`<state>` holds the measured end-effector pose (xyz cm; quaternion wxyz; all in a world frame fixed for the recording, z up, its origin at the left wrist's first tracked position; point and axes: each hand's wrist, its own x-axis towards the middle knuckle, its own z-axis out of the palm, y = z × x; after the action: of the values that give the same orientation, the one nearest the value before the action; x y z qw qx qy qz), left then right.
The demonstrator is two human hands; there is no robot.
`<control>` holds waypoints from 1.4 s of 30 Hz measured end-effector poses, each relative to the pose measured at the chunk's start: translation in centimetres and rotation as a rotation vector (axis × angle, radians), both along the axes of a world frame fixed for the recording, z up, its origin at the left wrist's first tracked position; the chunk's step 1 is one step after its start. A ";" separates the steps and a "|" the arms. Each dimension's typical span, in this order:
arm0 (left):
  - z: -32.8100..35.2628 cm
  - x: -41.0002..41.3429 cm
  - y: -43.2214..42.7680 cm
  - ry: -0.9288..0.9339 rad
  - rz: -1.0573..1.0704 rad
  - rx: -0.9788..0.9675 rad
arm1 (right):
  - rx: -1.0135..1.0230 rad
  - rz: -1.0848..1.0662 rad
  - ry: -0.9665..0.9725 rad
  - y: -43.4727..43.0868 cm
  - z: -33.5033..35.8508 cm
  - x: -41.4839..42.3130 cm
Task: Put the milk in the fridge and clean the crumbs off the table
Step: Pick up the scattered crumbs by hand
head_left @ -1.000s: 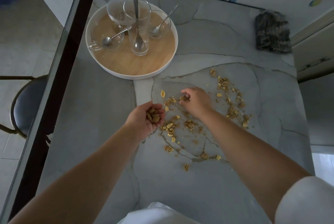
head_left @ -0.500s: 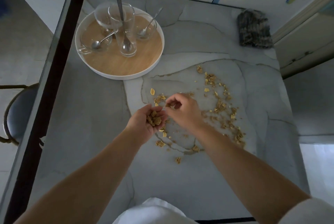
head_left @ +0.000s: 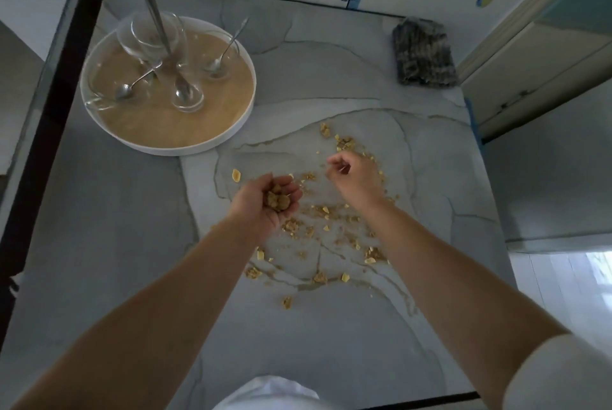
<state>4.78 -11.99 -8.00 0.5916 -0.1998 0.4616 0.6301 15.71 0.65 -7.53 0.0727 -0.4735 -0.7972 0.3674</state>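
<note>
Left hand (head_left: 265,204) is palm up and cupped, fingers curled round a small heap of gathered crumbs (head_left: 277,201). It hangs just above the table (head_left: 132,244), not resting on it.

Right hand (head_left: 356,179) sits at 2 o'clock from the left, close but not touching, palm down. Its fingers are curled with the thumb near the index. Too small to tell if a crumb is pinched there, so its grip can't be called.

The loose crumbs (head_left: 331,211) lie on the table under and around both hands. The bulk spreads from between the wrists toward 5 to 6 o'clock, and a smaller cluster (head_left: 344,143) sits at 12 o'clock of the right hand. The scatter's long axis runs roughly 1 to 7 o'clock. A lone flake (head_left: 235,175) lies at 10 o'clock of the left hand.

The right hand is nearer to most pieces, so I judge it does the picking while the left acts as the bowl. The near-side crumbs would need the right hand to pull back toward the body.

Farther out, the round tray (head_left: 246,111) is at 11 o'clock with glasses (head_left: 155,35) and spoons (head_left: 132,87) on it. A grey cloth (head_left: 422,55) is at 1 o'clock (unused, well apart from the hands).

No milk and no fridge I can identify are in view. Most crumbs are not yet picked up.
</note>
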 end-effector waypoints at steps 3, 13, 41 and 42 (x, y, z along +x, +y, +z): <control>-0.1 -0.7 0.9 0.020 0.006 -0.002 | 0.025 0.015 -0.104 3.0 -1.1 -1.9; -1.9 -2.6 2.2 -0.001 0.071 -0.056 | 0.175 0.180 -0.460 7.9 -3.7 -8.6; -2.2 -0.9 4.4 -0.047 0.003 -0.030 | 0.070 -0.008 -0.292 8.1 -2.7 -1.7; -2.2 -1.1 4.5 -0.037 0.001 -0.028 | 0.068 -0.004 -0.306 8.3 -2.9 -2.0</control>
<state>3.69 -7.50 -10.23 0.5967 -0.2200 0.4593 0.6202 13.75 8.93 -10.45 -0.0329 -0.5226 -0.8101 0.2637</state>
